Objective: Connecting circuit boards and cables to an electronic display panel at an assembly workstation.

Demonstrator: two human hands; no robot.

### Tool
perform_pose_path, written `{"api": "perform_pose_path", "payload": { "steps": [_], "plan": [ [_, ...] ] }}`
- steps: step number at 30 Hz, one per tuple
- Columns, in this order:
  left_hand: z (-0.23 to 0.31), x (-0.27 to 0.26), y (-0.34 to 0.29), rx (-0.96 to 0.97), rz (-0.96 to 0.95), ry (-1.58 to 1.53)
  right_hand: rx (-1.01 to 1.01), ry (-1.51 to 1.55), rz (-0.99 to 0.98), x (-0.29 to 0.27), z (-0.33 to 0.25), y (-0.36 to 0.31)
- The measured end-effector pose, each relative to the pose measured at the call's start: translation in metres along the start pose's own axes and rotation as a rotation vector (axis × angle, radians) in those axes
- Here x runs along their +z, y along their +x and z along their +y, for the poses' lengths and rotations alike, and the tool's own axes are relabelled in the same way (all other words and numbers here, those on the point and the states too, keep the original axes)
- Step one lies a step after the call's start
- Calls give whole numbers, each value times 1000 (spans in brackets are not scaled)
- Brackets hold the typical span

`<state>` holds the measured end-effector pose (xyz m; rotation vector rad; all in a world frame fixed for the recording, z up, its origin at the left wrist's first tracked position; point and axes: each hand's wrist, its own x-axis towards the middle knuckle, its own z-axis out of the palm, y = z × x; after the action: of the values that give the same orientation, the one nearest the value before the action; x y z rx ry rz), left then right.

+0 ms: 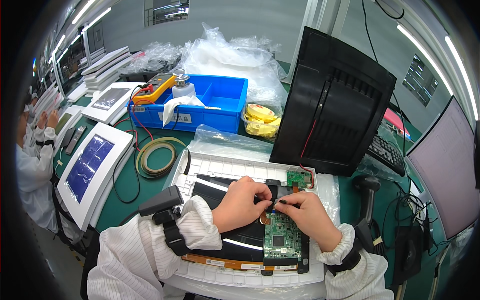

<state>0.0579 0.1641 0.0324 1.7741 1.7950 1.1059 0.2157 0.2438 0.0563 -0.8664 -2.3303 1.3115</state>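
Observation:
An opened display panel with a white plastic frame (220, 279) lies in front of me, its inside facing up. A green circuit board (287, 240) sits on its right part, and a smaller green board (298, 178) is near its top right corner. My left hand (241, 204) is closed in a pinch above the upper edge of the larger board; its fingertips hide what they hold, if anything. Close beside it, my right hand (311, 220) pinches a small black piece (283, 201) between thumb and forefinger. An orange flat cable (295, 189) runs near the fingertips.
A black back cover (332, 100) stands upright behind the panel, a red wire hanging along it. Left are tape rolls (156, 157) and white-framed displays (90, 167); behind, a blue bin (227, 97). A scanner (367, 195) and monitor (445, 165) stand right. Another person (37, 165) sits far left.

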Motion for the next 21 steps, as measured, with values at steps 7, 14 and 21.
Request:
{"api": "perform_pose_path", "payload": {
  "steps": [7, 14, 21],
  "plan": [
    [2, 1, 0, -24, -11, 7, -45, -30, 24, 1, 4, 0],
    [1, 2, 1, -16, 0, 13, -15, -11, 31, 1, 3, 0],
    [3, 1, 0, -13, 2, 16, -37, -38, 53, 2, 4, -1]
  ]
}}
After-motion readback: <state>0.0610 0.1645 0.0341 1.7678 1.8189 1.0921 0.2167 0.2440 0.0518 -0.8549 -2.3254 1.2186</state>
